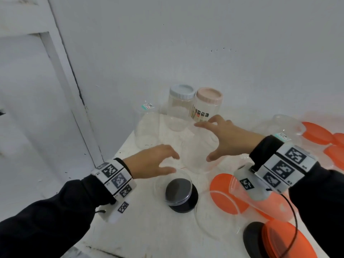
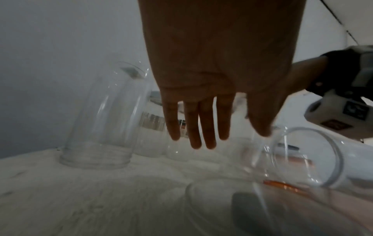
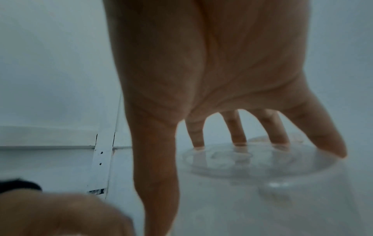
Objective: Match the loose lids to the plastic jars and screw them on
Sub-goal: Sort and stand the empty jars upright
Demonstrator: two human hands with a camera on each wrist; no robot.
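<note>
An upturned clear jar (image 1: 197, 155) stands mid-table. My right hand (image 1: 208, 140) is spread over it. The straight fingertips (image 3: 238, 142) touch the far edge of its base (image 3: 262, 166), and the thumb hangs down its near side. My left hand (image 1: 174, 162) hovers just left of that jar with straight fingers (image 2: 201, 135) and holds nothing. Below the left hand a clear jar (image 1: 173, 185) lies on its side over a black lid (image 1: 186, 205). Loose orange lids (image 1: 227, 194) lie to the right.
Two capped jars stand at the back, one with a blue lid (image 1: 181, 91) and one with a pink lid (image 1: 209, 94). Another upturned clear jar (image 1: 147, 127) stands back left. More orange lids (image 1: 316, 133), a black lid (image 1: 253, 237) and further clear jars (image 1: 247, 192) crowd the right side.
</note>
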